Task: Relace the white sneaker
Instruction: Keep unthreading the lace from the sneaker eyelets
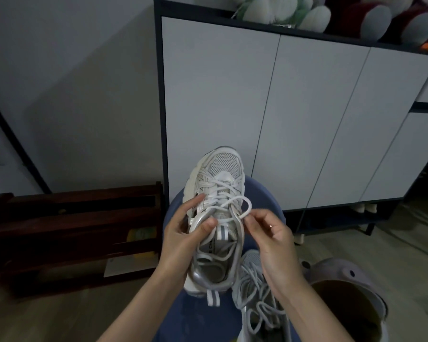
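My left hand (pixel 183 239) grips the white sneaker (pixel 216 211) at mid-frame while my right hand (pixel 269 233) pinches its lace (pixel 247 208) just right of it.

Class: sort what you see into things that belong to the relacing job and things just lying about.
Job: white sneaker; its lace; left hand holding it; right hand pinching the lace.
Lying about: second sneaker; plush toys; cabinet; wooden rack.

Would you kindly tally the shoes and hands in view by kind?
White mesh sneakers: 2, one held, one lying below
Lilac clog-style slipper: 1
Bare hands: 2, left hand, right hand
Total: 5
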